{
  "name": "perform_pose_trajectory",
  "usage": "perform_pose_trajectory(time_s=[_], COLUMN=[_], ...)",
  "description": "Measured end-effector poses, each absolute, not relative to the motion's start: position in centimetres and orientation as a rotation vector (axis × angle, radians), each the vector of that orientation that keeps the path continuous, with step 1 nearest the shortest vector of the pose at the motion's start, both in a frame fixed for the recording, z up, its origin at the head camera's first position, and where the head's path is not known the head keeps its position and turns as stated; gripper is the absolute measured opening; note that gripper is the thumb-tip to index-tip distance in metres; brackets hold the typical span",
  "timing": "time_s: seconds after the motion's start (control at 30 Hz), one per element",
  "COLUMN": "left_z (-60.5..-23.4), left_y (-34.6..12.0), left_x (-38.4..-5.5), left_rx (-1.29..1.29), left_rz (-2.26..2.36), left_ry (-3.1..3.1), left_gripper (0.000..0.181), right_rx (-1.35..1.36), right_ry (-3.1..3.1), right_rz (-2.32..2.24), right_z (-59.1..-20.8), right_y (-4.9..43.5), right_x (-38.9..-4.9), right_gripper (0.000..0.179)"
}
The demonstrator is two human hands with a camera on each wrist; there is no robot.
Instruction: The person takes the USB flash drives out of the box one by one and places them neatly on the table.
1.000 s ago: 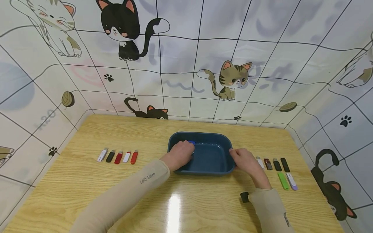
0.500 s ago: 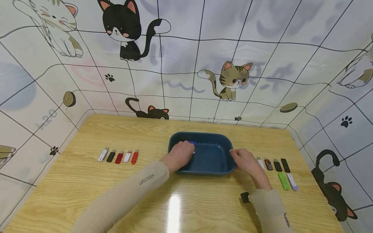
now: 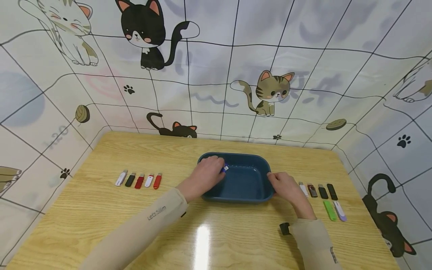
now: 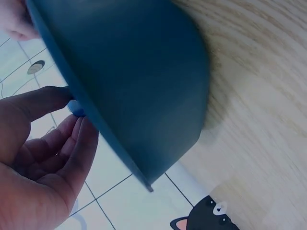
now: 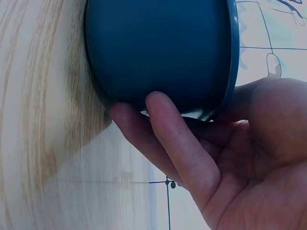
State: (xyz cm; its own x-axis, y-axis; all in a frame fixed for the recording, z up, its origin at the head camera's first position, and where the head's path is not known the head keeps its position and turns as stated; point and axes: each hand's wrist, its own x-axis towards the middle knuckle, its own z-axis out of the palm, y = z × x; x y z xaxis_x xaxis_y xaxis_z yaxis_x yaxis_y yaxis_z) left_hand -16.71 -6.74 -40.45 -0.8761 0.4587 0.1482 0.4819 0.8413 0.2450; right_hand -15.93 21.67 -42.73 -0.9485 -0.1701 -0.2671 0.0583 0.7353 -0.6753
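Observation:
A dark blue rectangular tub stands mid-table. Over its left end, my left hand pinches a blue USB stick whose metal plug sticks out past the fingers. From the left wrist view, thumb and fingertips close on the blue stick just behind the tub's rim; most of the stick is hidden. My right hand grips the tub's right end, thumb at the rim. In the right wrist view two fingers lie against the tub's outer wall.
Several USB sticks lie in a row at left, among them a red one and a black one. More USB sticks lie at right, including a green one and a white-and-purple one. A cat-print cloth stands behind the table.
My left hand has risen a little from inside the tub, bringing the blue USB stick up and turning its plug into view. The right hand keeps its grip on the tub.

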Motion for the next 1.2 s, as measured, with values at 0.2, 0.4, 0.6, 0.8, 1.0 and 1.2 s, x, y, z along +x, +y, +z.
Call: perform_pose_trajectory(time_s=[0.2, 0.4, 0.6, 0.8, 1.0, 1.2], left_z=[-39.8, -39.0, -38.3, -37.9, -37.9, -38.0], left_y=[-7.6, -8.5, -9.9, -12.1, -14.7, -17.4], left_x=[-16.0, -15.4, -14.9, -14.3, -13.8, -12.9], left_rx=[-0.729, -0.665, -0.566, -0.494, -0.398, -0.321], left_rz=[-0.495, -0.611, -0.685, -0.746, -0.781, -0.814], left_ry=[-2.904, -2.901, -2.910, -2.886, -2.871, -2.856], left_gripper=[0.012, 0.014, 0.015, 0.015, 0.015, 0.016], right_rx=[-0.102, -0.101, -0.086, -0.082, -0.090, -0.098], right_ry=[2.626, 2.629, 2.629, 2.621, 2.622, 2.614], right_rz=[-1.044, -1.034, -1.031, -1.046, -1.047, -1.049], right_z=[-42.5, -42.8, -43.0, -42.9, -42.9, -42.8], right_y=[21.7, 21.7, 21.8, 21.9, 21.8, 21.9], right_x=[-16.0, -16.0, -16.2, -16.1, -16.1, -16.1], right_gripper=[0.045, 0.045, 0.044, 0.044, 0.045, 0.045])
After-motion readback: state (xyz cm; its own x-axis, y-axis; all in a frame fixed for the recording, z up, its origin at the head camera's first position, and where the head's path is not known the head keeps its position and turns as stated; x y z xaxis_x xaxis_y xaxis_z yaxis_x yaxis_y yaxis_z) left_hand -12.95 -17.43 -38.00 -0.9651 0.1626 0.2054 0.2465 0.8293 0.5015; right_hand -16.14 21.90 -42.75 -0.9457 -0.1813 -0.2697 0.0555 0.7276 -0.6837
